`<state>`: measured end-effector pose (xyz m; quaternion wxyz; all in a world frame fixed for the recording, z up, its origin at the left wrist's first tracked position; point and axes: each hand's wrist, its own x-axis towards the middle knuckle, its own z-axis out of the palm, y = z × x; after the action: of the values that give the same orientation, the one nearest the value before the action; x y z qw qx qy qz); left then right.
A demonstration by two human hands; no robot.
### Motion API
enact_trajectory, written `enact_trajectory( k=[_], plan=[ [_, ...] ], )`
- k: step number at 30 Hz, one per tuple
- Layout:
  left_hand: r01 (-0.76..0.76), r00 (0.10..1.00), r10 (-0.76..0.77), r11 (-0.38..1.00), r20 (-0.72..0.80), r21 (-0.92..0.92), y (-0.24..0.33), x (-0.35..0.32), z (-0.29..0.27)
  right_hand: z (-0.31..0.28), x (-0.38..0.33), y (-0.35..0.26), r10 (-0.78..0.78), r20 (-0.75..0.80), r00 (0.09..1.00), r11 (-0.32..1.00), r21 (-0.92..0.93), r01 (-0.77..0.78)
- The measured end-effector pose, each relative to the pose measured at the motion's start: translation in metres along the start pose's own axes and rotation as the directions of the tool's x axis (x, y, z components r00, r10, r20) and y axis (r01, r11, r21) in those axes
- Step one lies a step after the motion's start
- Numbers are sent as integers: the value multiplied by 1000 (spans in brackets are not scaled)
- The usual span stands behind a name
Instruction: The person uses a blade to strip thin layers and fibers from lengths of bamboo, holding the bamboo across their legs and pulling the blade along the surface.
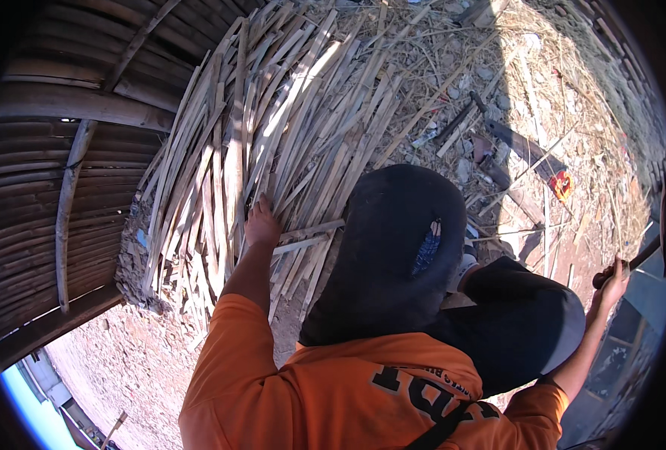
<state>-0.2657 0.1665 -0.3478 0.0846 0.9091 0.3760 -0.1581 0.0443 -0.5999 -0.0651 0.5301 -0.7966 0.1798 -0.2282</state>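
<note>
My left hand (262,225) reaches forward onto a large pile of split bamboo strips (220,172). Its fingers look stretched out over the strips, though their tips partly merge with the pile. Far out to the right, my right hand (612,285) is closed round the dark handle of a long tool (640,257). The tool's far end runs into the dark rim, so its kind is unclear. My bent knee in dark trousers stands between the two hands.
A handsaw (524,150) with a red and orange grip lies on the straw-littered ground at the right. Beside it is a dark hammer-like tool (460,121). Slatted bamboo walling (70,187) rises on the left. Bare reddish ground (123,360) lies at the lower left.
</note>
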Motion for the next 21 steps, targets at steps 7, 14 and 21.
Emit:
enact_trajectory(
  k=[7,14,21],
  plan=[
    [119,990,-126,987,-56,-107,7,2,-2,-9,2,-1,-39,55,998,995,-91,44],
    [40,949,-69,994,-308,-101,-7,-7,-21,-9,30,-30,44,173,984,983,-182,-12],
    [132,869,-139,990,-474,-48,-27,16,-33,31,13,-28,39,275,961,964,-263,36]
  ],
)
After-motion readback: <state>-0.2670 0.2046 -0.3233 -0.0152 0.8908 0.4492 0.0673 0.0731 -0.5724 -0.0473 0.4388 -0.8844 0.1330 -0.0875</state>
